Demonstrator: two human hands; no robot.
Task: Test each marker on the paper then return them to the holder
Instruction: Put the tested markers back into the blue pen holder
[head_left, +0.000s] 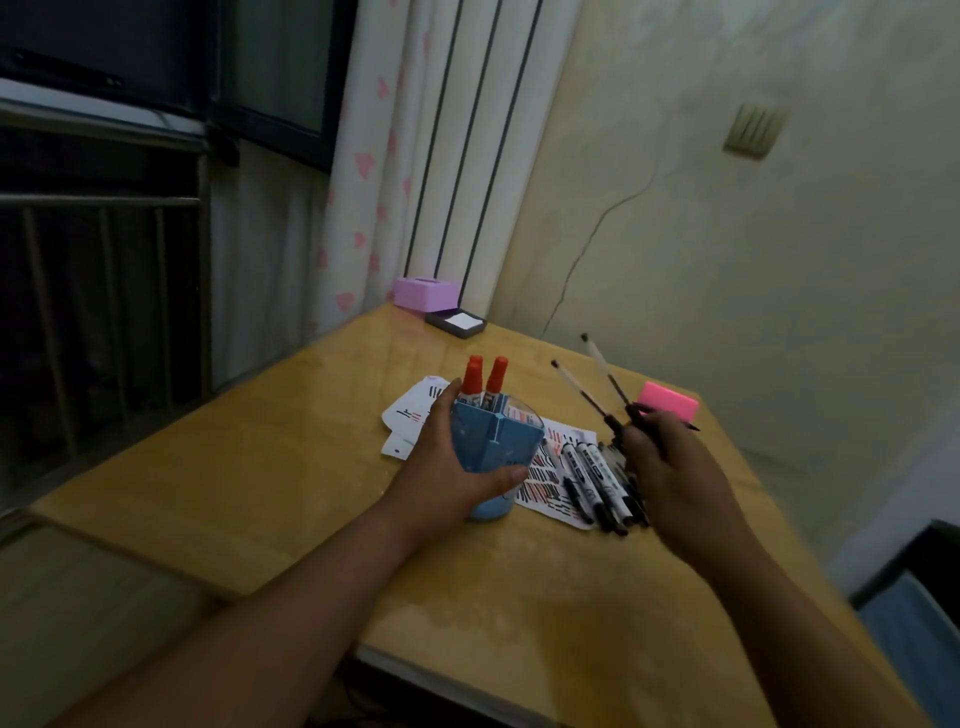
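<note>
My left hand (447, 462) grips the blue holder (493, 441), which stands on the wooden table with red-capped markers (485, 382) upright in it. My right hand (670, 467) holds two thin black-and-white pens (597, 384) that fan out up and to the left. Several black markers (597, 478) lie side by side on the white paper (550, 488), which is covered with red and black test strokes. A smaller marked sheet (410, 415) lies behind the holder.
A pink block (667, 402) sits just beyond my right hand near the wall. At the table's far corner stand a pink box (423, 293) and a dark tray with white paper (457, 322). A curtain and window lie to the left.
</note>
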